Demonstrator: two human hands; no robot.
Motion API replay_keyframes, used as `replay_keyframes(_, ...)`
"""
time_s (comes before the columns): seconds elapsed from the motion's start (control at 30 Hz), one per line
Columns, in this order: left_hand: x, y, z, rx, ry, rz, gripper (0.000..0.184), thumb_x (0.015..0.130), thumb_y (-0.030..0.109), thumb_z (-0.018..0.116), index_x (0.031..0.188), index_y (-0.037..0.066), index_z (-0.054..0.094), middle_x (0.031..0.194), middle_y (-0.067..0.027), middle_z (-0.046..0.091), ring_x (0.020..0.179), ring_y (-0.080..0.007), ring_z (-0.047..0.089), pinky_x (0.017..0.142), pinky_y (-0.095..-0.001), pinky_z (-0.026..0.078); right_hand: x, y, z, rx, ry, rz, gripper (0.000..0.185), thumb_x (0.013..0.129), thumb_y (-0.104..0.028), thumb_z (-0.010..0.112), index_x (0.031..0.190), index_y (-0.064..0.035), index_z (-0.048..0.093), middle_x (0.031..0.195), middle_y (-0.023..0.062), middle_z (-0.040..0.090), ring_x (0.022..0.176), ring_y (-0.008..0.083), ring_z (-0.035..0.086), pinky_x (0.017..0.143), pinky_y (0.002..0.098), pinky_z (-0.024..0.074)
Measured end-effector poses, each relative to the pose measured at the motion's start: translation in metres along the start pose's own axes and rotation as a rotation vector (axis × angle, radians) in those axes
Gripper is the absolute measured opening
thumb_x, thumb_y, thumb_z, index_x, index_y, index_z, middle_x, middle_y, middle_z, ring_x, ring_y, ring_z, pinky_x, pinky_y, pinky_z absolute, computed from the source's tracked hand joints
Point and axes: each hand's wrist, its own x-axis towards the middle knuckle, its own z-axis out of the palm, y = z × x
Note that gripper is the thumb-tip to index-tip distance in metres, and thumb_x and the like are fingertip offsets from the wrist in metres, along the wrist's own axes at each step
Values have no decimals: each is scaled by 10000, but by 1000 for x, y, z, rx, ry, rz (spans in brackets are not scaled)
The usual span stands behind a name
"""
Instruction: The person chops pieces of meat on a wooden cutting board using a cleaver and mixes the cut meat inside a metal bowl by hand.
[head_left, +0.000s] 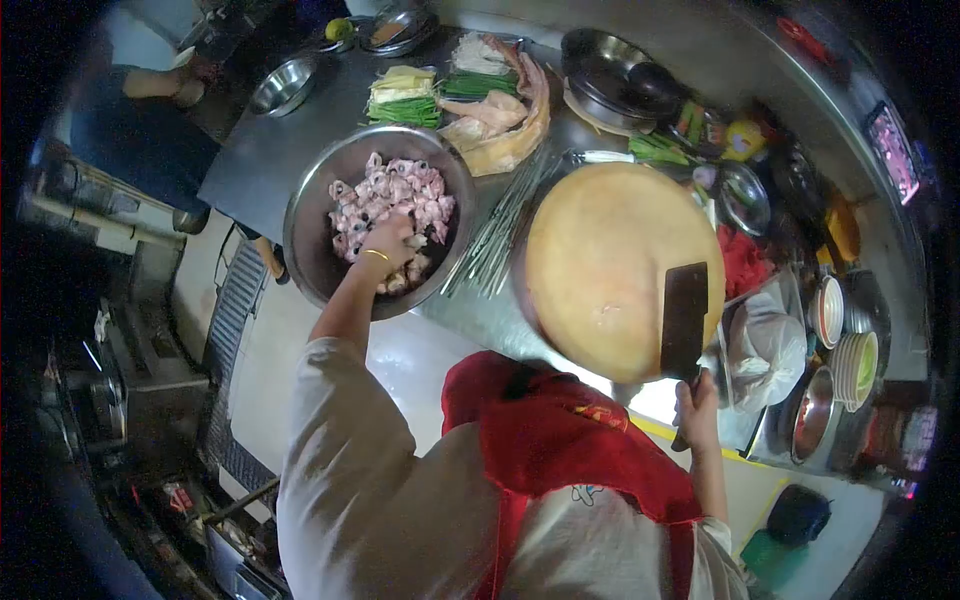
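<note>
In the head view, the left hand (392, 240) is in the meat pieces (395, 192) inside a big metal bowl (309, 225); I cannot tell if it grips any. The right hand (698, 408) holds a cleaver (685, 320), blade over the round board (600, 250). Yellow print (602, 417) on the red apron (545, 455) is too blurry to read.

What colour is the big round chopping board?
The chopping board is yellowish tan, in the head view.

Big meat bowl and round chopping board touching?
Apart: the head view shows a gap, with long thin stalks lying between the big bowl and the chopping board.
</note>
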Motion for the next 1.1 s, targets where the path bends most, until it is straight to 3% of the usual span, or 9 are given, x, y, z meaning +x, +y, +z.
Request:
replay_keyframes(0.1,17,-16,-5,-1028,-163,-220,390,778,133,661,1159,179,589,1051,-34,642,1066,-263,603,798,-432,506,4,16,2,22,29,-21,141,929,-145,557,992,-77,450,661,13,496,504,107,494,418,285,416)
replay_keyframes(0.2,-6,4,-28,-1695,-173,-125,419,806,266,600,1217,184,606,1045,-22,642,1050,-274,599,894,-533,484,2,7,1,-51,24,34,146,922,-137,556,992,-68,448,658,27,501,503,124,505,422,301,427)
replay_keyframes(0.47,6,21,-18,-2053,-44,-314,377,969,404,522,1181,104,607,898,-70,692,872,-251,667,894,-533,507,0,0,-1,-47,-3,22,140,920,-117,551,999,-53,454,639,31,496,513,138,512,462,333,429)
replay_keyframes(0.6,23,-4,-8,-971,349,-169,415,950,347,634,1200,20,589,954,-75,694,939,-187,649,866,-346,522,0,6,0,-138,6,-13,165,922,-112,553,1037,-43,458,646,76,536,523,200,559,483,349,436)
replay_keyframes(0.7,10,29,-18,-745,312,67,431,975,313,605,1264,-3,558,1023,-78,676,1004,-166,625,882,-300,499,9,40,1,-289,46,-164,156,943,-116,544,1023,-36,437,637,35,498,487,131,499,439,307,424)
replay_keyframes(0.73,-3,61,-18,-701,264,154,408,976,298,602,1256,5,567,1066,-75,664,1031,-169,614,898,-308,490,-1,2,1,-278,5,15,260,904,-132,587,1107,-26,465,710,190,614,630,350,626,562,431,472)
replay_keyframes(0.83,-38,138,15,-733,-7,500,369,957,299,625,1224,47,601,1149,-84,649,1070,-216,610,935,-347,477,-3,3,1,-384,36,-128,362,908,-155,589,1214,-19,451,780,216,649,720,416,636,649,478,501)
replay_keyframes(1.0,-90,215,127,78,60,831,409,782,330,733,1148,164,654,1008,-91,625,986,-309,578,922,-453,425,-16,-17,-4,-450,-112,-136,363,921,-219,606,1194,-50,438,827,231,669,796,440,648,696,513,507)
replay_keyframes(1.1,-98,215,162,93,200,884,336,742,320,739,1029,160,667,916,-57,602,941,-269,567,892,-432,408,-37,-23,-1,-445,-163,-175,346,921,-230,615,1180,-76,446,790,230,650,782,443,642,685,525,498)
